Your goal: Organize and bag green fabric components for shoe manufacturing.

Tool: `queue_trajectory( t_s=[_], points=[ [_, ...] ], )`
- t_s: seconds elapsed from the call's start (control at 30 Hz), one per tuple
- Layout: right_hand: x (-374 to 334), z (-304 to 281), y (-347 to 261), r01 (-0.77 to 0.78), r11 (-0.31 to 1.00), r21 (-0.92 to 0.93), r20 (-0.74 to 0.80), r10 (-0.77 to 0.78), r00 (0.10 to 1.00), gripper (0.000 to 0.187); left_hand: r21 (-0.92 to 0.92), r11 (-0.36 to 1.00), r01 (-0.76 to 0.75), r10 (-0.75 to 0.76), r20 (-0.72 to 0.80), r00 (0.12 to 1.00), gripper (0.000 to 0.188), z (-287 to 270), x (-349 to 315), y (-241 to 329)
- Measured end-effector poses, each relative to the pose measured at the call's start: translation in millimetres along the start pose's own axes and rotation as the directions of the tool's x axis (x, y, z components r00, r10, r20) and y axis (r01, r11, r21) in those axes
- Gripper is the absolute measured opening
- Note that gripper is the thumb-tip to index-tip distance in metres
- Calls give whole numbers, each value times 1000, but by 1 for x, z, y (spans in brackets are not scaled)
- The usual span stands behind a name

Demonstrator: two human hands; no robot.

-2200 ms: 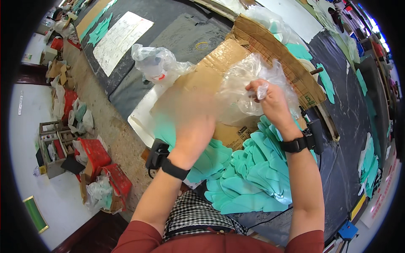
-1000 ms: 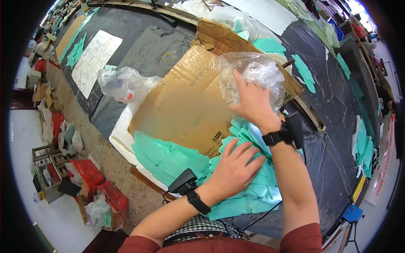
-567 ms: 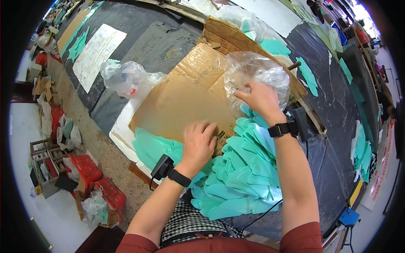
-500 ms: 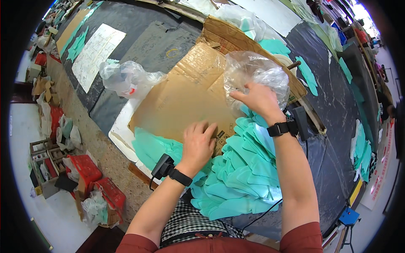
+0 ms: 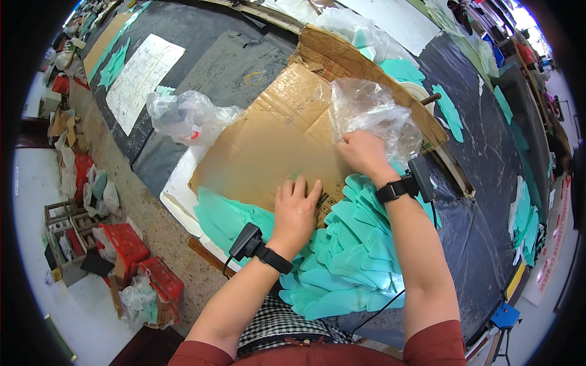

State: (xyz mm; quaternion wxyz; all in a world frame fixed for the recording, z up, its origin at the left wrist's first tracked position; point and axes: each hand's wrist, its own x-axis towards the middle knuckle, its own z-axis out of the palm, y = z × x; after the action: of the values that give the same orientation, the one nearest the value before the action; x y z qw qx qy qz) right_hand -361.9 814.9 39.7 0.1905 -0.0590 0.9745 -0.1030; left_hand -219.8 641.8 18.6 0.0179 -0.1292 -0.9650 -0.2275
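Note:
A flat brown cardboard sheet (image 5: 278,146) lies on the dark worktable. My left hand (image 5: 296,210) rests flat on its near edge with fingers spread, touching the heap of teal cut-out pieces (image 5: 351,256) stacked beside and under it. My right hand (image 5: 363,152) is closed on the lower edge of a crumpled clear plastic bag (image 5: 372,116) lying on the cardboard's right part. Both wrists carry black bands with small devices.
Another clear plastic bag (image 5: 189,116) with something red inside sits at the cardboard's left. A white paper sheet (image 5: 146,76) and more teal pieces (image 5: 448,110) lie on the table. Red crates (image 5: 131,247) and clutter stand on the floor at left.
My left hand went down onto the teal heap, then came up to rest flat on the cardboard's near edge. My right hand has kept hold of the clear bag, lowering it onto the cardboard.

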Motion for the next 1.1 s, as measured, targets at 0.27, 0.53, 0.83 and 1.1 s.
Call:
queue_trajectory(
  t_s=[0.27,0.53,0.83,1.1],
  points=[
    [12,-45,36,42,331,943,-128,242,962,19,52,999,-14,14,-7,1000,56,5,-2,-4],
    [-7,-34,58,194,-60,979,-171,274,947,15,53,999,0,-2,45,999,56,3,1,3],
    [-28,-72,49,227,-326,918,-127,300,945,12,60,998,1,-4,53,999,54,3,0,1],
    [-40,-91,67,339,-423,840,-208,324,923,17,52,999,11,-14,55,998,54,5,1,1]
  ],
)
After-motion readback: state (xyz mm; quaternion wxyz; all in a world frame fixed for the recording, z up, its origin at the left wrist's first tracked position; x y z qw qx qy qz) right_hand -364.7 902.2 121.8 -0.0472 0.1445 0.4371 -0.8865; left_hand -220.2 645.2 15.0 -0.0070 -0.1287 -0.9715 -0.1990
